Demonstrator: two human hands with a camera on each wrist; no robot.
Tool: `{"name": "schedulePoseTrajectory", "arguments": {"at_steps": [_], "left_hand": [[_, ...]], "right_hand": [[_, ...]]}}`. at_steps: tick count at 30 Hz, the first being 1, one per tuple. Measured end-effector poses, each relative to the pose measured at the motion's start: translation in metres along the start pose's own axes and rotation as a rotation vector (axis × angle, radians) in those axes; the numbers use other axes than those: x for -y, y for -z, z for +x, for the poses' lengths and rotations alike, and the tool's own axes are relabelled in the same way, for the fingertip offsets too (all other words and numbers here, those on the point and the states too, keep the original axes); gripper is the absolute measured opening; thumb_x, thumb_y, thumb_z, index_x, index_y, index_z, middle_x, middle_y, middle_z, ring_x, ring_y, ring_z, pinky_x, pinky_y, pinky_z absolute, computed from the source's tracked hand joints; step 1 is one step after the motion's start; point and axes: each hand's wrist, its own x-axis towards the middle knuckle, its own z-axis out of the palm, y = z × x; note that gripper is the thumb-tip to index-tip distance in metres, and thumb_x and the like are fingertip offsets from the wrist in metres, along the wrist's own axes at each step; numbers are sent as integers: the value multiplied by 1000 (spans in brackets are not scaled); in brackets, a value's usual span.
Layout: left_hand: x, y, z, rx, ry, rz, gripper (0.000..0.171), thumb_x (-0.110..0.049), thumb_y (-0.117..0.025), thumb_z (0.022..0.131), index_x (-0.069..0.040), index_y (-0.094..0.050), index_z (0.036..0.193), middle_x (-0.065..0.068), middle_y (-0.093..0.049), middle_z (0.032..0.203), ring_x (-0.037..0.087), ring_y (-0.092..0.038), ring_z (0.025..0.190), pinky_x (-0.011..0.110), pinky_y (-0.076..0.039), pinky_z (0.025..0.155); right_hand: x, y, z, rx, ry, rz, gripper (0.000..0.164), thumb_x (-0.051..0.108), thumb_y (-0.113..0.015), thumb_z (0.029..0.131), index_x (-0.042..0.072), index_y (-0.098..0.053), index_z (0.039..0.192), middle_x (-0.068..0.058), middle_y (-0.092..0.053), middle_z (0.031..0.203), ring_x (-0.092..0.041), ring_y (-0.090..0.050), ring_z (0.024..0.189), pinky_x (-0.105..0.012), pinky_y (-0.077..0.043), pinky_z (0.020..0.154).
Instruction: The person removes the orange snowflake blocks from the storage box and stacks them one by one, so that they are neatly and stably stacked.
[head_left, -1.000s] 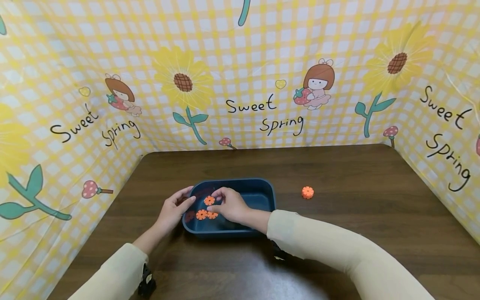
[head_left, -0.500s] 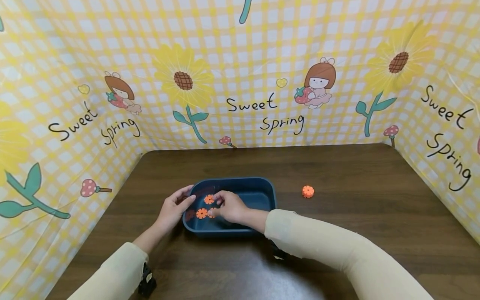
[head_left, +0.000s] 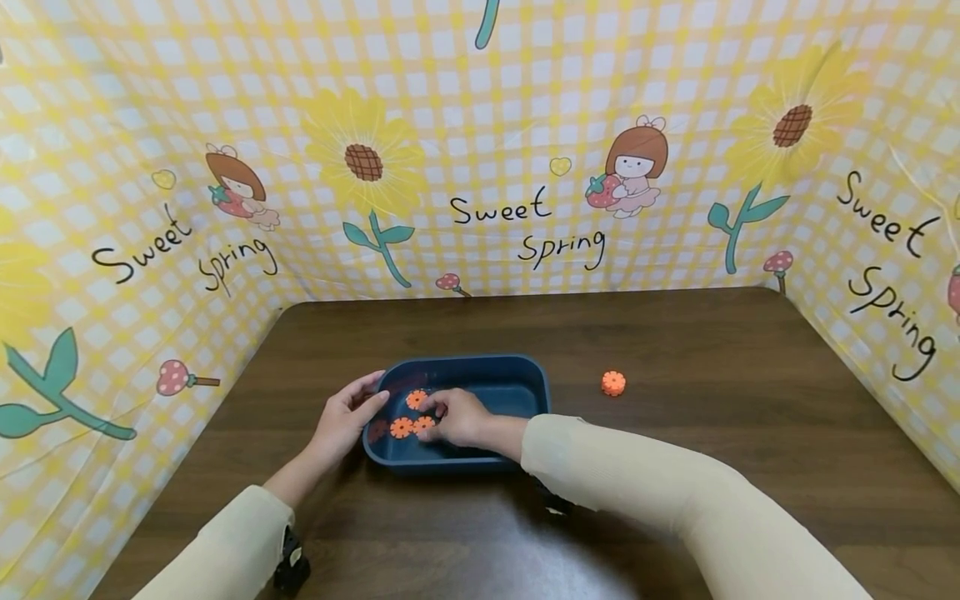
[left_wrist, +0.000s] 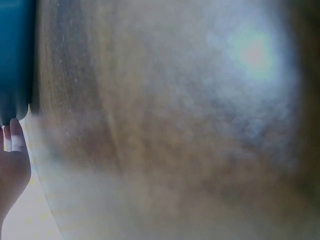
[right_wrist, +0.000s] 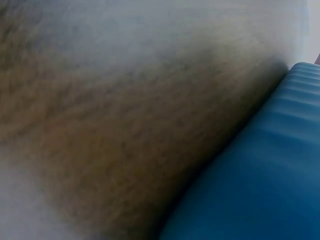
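In the head view, several orange notched plastic discs, flower-shaped, lie in a dark blue rectangular box (head_left: 517, 392). One disc (head_left: 416, 400) sits toward the back, and two others lie side by side in front: a left disc (head_left: 401, 427) and a right disc (head_left: 424, 424). My left hand (head_left: 347, 417) grips the box's left end, thumb over the rim and fingers outside. My right hand (head_left: 461, 417) reaches into the box; its thumb tip is at the right disc's front edge, with the index finger apart from it, close to the back disc.
A short stack of the same orange discs (head_left: 612, 383) stands on the brown wooden table (head_left: 675, 342), right of the box. Yellow checked cloth (head_left: 495, 150) rises behind and at both sides. Both wrist views mostly show blurred tabletop and the box's outer wall.
My right hand has shifted a little forward to the front discs, and its thumb has moved from above the right disc to its near edge. My left hand keeps its place.
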Motion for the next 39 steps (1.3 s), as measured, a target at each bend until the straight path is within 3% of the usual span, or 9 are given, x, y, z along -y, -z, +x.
{"name": "schedulePoseTrajectory", "arguments": {"at_steps": [9, 18, 39], "left_hand": [[1, 0, 0, 1, 8, -5, 51, -28, -59, 99, -8, -47, 144, 19, -53, 132, 21, -50, 112, 18, -44, 84], [0, 0, 1, -2, 14, -3, 48, -24, -58, 100, -8, -47, 144, 20, -54, 132, 21, -51, 111, 18, -44, 84], [0, 0, 0, -8, 12, 5, 53, -32, -61, 98, -9, -48, 143, 17, -55, 130, 22, -51, 113, 18, -44, 85]], "right_hand": [[4, 3, 1, 29, -33, -15, 36, 20, -81, 81, 14, -70, 115, -2, -55, 90, -16, -49, 79, -27, -41, 67], [3, 1, 2, 27, -6, -100, 38, 21, -82, 80, 18, -71, 116, 0, -55, 91, -14, -49, 81, -28, -42, 70], [0, 0, 6, 19, 4, -127, 30, 21, -83, 80, 21, -75, 109, 2, -56, 90, -13, -50, 82, -29, -43, 74]]}}
